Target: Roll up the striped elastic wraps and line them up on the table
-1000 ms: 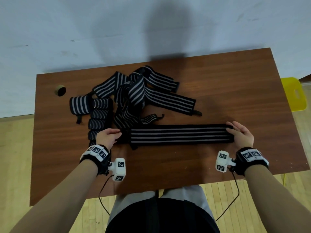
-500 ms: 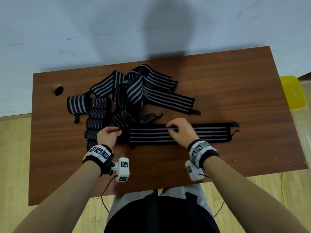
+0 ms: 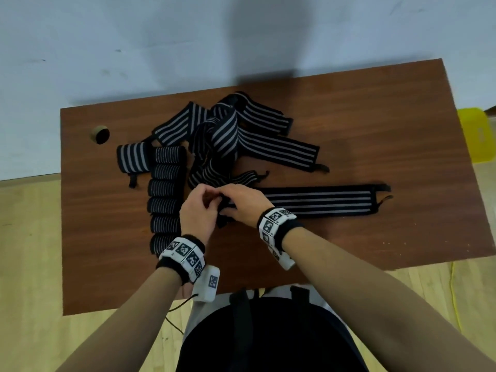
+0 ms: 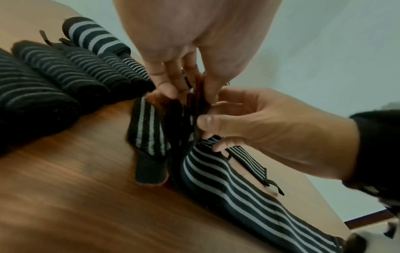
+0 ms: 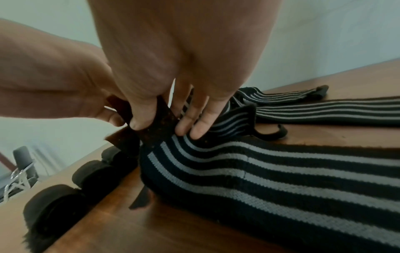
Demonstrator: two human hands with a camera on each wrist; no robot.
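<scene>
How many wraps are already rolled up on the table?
7. Six form a column left of the left hand, the nearest partly behind its wrist; one roll sits left of the column's far end. Others could hide under the tangle.

Under the fingers (image 3: 233,190) we see a brown wooden table (image 3: 375,130). Far to the left of them, a round hole (image 3: 101,134) is in its top. Far to their right, past the table edge, a yellow plastic object (image 3: 477,138) stands on the light wooden floor (image 3: 29,251). Beyond them rises a pale wall (image 3: 161,49). A thin yellow cable (image 3: 453,291) runs over the floor, right of them.
</scene>
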